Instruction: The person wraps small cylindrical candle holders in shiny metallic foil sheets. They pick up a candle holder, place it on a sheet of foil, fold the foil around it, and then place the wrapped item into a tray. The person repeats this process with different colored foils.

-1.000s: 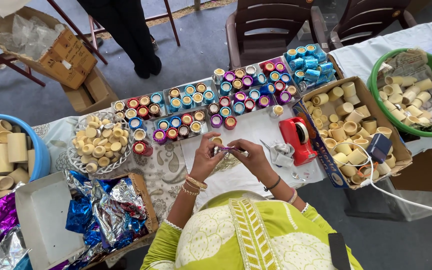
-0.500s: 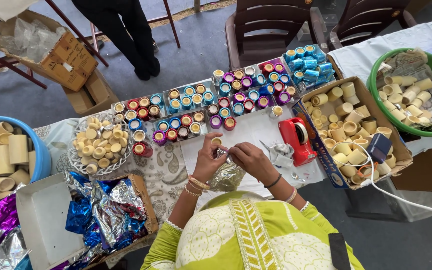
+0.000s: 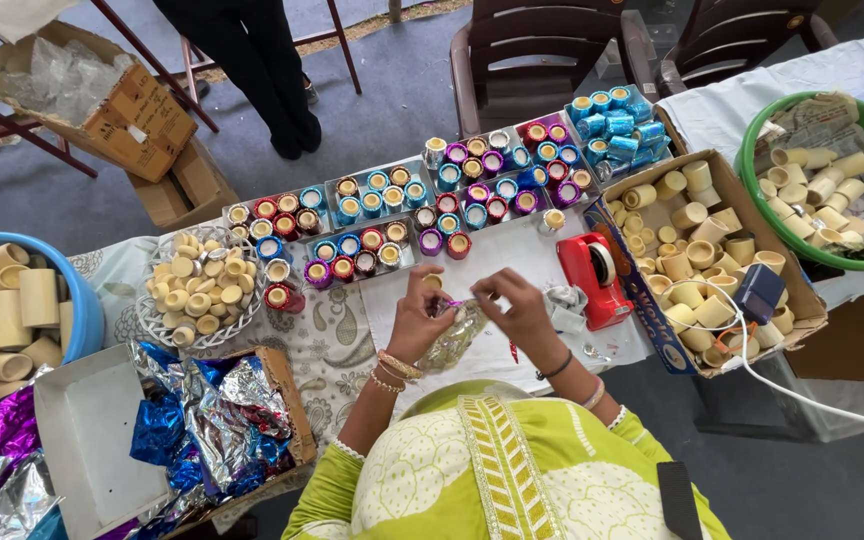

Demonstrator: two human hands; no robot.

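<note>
My left hand (image 3: 418, 316) and my right hand (image 3: 515, 308) meet over a white sheet (image 3: 492, 262) at the table's middle. Together they pinch a small cream cup (image 3: 434, 283) with a strip of shiny foil (image 3: 452, 337) hanging beneath it; a thin purple sliver shows between the fingertips. Just beyond my hands stand rows of foil-wrapped cups (image 3: 392, 222) in red, blue, purple and silver. A red tape dispenser (image 3: 593, 278) sits right of my right hand.
A cardboard box of plain cream cups (image 3: 697, 262) lies right, a green basin (image 3: 822, 178) beyond it. A wire basket of cups (image 3: 190, 290), a blue tub of tubes (image 3: 12, 318) and a box of foil sheets (image 3: 214, 420) lie left. A person's legs (image 3: 272, 70) stand across.
My hands have stayed together at the table's middle, turning the cup slightly; the foil strip now hangs lower beneath them. Nothing else has shifted.
</note>
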